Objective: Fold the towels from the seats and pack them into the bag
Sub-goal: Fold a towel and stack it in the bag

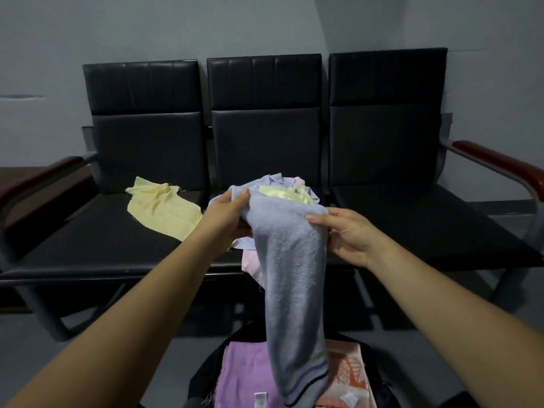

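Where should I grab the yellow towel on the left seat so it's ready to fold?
I'd pinch the yellow towel at the two corners of its near edge, coming from the front of the left seat. It lies mostly flat with that edge toward you, while its far end is rumpled.

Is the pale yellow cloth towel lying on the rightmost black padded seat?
No, the pale yellow cloth towel lies spread on the leftmost black padded seat of the three.
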A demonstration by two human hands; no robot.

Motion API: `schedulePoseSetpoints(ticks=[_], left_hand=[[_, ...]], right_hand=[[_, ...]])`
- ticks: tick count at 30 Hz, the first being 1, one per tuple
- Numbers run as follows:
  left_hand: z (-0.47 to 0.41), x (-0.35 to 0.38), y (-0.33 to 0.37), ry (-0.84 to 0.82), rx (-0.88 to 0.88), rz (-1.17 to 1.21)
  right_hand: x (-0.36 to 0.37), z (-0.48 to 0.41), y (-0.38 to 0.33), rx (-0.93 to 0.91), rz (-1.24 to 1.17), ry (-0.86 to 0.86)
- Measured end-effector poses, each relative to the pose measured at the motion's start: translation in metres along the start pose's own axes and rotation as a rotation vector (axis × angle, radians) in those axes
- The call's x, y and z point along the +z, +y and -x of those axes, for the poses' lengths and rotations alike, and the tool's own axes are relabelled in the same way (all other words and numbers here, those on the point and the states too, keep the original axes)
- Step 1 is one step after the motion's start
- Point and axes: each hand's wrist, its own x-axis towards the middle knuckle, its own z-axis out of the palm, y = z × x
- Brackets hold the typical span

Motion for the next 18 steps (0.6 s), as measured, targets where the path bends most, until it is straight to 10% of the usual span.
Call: schedulePoseSetpoints(ticks=[3, 9, 18], left_hand=[[0.004, 0.000, -0.003, -0.163, -0.139, 0.243], [0.019, 0.010, -0.048, -0.519, -0.287, -0.010], [0.003, -0.005, -0.073, -0.523, -0.267, -0.104]], right_hand=[[0.016, -0.002, -0.005, -0.081, -0.106, -0.005], [0.031, -0.012, -0.019, -0.123, -0.173, 0.045], [0.007, -0.015, -0.013, -0.140, 0.199, 0.239]])
